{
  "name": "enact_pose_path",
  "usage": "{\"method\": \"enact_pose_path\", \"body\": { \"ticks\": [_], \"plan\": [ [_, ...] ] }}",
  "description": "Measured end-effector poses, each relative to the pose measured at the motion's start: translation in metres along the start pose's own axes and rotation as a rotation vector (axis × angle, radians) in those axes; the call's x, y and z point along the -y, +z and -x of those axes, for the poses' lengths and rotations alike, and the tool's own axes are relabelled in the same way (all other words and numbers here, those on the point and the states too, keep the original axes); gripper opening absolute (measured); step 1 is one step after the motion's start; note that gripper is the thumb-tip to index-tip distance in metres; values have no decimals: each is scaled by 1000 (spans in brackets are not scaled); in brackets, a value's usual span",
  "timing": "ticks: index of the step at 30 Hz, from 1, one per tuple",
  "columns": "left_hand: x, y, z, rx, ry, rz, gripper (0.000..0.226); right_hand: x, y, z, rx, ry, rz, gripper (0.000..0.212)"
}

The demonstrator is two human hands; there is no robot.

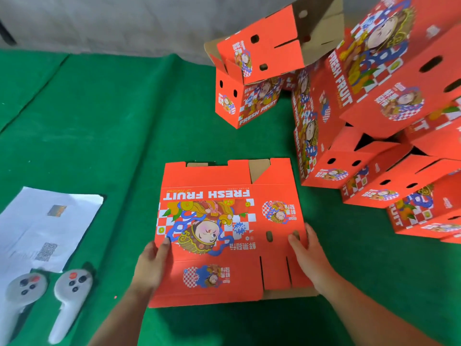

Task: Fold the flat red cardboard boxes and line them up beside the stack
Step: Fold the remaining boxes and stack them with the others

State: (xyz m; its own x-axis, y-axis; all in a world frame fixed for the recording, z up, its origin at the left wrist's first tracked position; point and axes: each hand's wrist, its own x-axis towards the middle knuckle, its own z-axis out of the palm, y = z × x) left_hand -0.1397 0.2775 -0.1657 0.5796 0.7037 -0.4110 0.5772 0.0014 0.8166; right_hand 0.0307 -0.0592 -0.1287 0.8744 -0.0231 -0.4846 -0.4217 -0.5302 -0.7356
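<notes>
I see 1 flat red box (228,231) lying printed side up on the green cloth (104,126), right in front of me, with its "FRESH FRUIT" lettering upside down from my view. My left hand (152,264) holds the box's left edge: the thumb lies on top of the print and the other fingers go under the cardboard, where I cannot see them. My right hand (308,255) rests on the box's right edge near its 2 oval holes, thumb on the red surface and fingers straight along the side, flat rather than curled round anything. Beyond the flat box, well apart from it toward the grey wall, stands 1 folded box (243,101) with another open box (272,43) tilted on top of it, its brown inside showing. To the right rises a tumbled pile of folded boxes (389,136), leaning at different angles, the nearest of them just beside the flat box's far right corner. On the left of the cloth lies a white sheet of paper (47,228) with a printed code block on it, and nearer to me, partly on its lower edge, lie 2 white handheld controllers (50,295) side by side, buttons facing up.
</notes>
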Motion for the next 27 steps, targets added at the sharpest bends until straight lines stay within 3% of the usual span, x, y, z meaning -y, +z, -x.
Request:
{"method": "enact_pose_path", "body": {
  "ticks": [3,5,6,9,14,23,27],
  "plan": [
    [-6,1,5,65,122,-19,9,-4,-8,0,36,88,38,20],
    [-2,3,5,98,136,-65,6,-6,-13,1,35,153,17,13],
    [0,4,4,116,86,-70,13,-4,-15,3,28,162,-5,16],
    [-2,6,3,182,-102,34,38,0,-17,5,38,97,-86,55],
    [0,13,1,260,-133,137,72,3,-21,-1,1,147,-111,44],
    [-8,13,17,372,-138,299,53,-2,-28,-4,29,194,-58,47],
    [-11,13,22,351,-128,268,54,-5,-30,-2,46,197,-54,48]
  ]
}}
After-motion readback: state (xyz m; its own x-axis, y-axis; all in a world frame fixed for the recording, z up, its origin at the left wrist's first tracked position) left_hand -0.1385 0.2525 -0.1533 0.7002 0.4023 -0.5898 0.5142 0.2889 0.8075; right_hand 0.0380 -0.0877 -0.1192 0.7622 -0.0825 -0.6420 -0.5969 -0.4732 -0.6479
